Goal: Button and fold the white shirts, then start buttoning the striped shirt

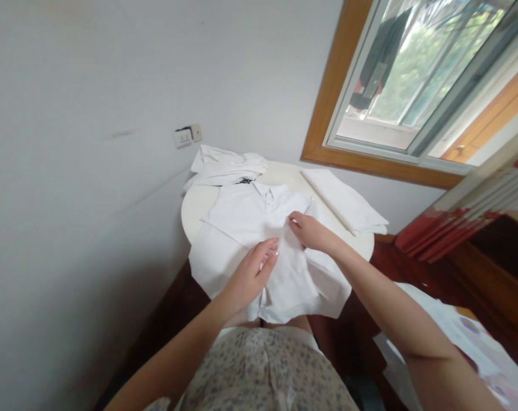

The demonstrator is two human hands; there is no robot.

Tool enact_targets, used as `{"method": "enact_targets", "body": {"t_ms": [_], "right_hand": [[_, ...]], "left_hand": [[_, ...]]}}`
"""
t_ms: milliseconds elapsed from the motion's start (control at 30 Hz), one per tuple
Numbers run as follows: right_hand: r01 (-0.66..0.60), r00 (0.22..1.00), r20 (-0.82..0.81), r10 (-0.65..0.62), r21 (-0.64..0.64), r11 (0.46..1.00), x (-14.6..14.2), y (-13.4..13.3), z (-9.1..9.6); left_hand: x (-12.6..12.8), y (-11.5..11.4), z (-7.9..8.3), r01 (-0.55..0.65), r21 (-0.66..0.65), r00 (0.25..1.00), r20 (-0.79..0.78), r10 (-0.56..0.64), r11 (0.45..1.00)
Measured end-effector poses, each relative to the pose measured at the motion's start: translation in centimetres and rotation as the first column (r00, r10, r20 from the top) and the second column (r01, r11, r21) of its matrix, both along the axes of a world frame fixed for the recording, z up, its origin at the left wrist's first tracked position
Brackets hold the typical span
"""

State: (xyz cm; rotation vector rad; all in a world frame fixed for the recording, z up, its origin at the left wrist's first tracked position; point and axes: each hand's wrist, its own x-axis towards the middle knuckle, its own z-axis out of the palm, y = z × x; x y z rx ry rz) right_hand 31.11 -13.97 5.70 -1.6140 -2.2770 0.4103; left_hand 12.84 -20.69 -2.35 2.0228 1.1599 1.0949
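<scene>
A white polo shirt [241, 208] with a buttoned collar lies spread on the white round table [193, 212], its collar at the far side. The lower part hangs over the table's near edge in loose folds. My right hand [309, 229] pinches the shirt's cloth between thumb and fingers, right of the middle. Just left of it, my left hand [254, 269] hovers over or rests lightly on the shirt, thumb and fingers apart; whether it touches the cloth I cannot tell.
Crumpled white cloth [228, 165] lies at the table's back left. A flat folded white cloth [344, 200] lies at the right. A wall with a socket [183, 138] and a wood-framed window [353, 160] stands behind. Printed white bags or sheets [468, 337] are at lower right.
</scene>
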Motion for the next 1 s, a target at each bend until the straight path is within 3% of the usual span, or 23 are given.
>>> {"method": "enact_targets", "body": {"t_ms": [100,167,233,300,400,500,600,700,767,800,867,933,1000], "right_hand": [[-0.096,0.985,-0.155,0.069,-0.174,0.98,-4.1,1.2,-2.4],[-0.197,0.965,-0.208,0.157,-0.188,0.962,-5.1,0.9,-3.4],[-0.275,0.945,-0.221,0.24,-0.143,0.951,-4.5,0.5,-3.9],[-0.283,0.941,-0.215,0.261,-0.078,0.956,-2.7,0.7,-4.2],[-0.118,0.981,-0.149,0.122,0.031,0.992,1.6,2.9,-5.0],[0.182,0.983,-0.024,-0.181,0.147,0.972,6.2,6.5,-6.2],[0.438,0.888,0.093,-0.449,0.118,0.891,9.8,10.0,-7.4],[0.572,0.814,0.1,-0.573,0.04,0.819,11.5,12.5,-8.1],[0.633,0.77,0.094,-0.63,0.006,0.774,11.6,13.7,-8.4],[0.653,0.754,0.094,-0.65,-0.004,0.757,11.4,14.1,-8.6],[0.676,0.734,0.094,-0.673,-0.006,0.737,10.8,14.7,-9.2],[0.697,0.711,0.078,-0.699,0.046,0.715,10.3,15.0,-9.8],[0.702,0.703,0.048,-0.709,0.106,0.704,10.1,15.0,-10.5]], "left_hand": [[-1.6,-1.3,-1.1,-0.136,0.027,0.989,-0.048,0.137,0.99],[-2.5,-1.8,-1.9,-0.226,0.087,0.965,-0.118,0.236,0.97],[-3.0,-2.4,-2.6,-0.295,0.182,0.925,-0.191,0.328,0.938],[-3.0,-3.2,-3.3,-0.269,0.282,0.897,-0.275,0.347,0.921],[-2.5,-4.4,-4.7,-0.073,0.358,0.877,-0.422,0.231,0.931],[-1.8,-5.1,-6.0,0.039,0.363,0.851,-0.5,0.159,0.931],[-1.7,-5.1,-6.4,-0.013,0.343,0.877,-0.448,0.175,0.939],[-2.6,-4.6,-5.7,-0.113,0.242,0.946,-0.27,0.179,0.964],[-3.8,-4.0,-4.7,-0.277,0.102,0.956,-0.074,0.285,0.956],[-4.6,-3.6,-4.1,-0.384,0.006,0.922,0.055,0.383,0.923],[-6.1,-3.0,-3.2,-0.522,-0.221,0.754,0.332,0.567,0.823],[-7.6,-2.8,-2.7,-0.51,-0.406,0.529,0.546,0.649,0.758],[-8.6,-3.2,-3.0,-0.453,-0.508,0.383,0.631,0.674,0.733]]}}
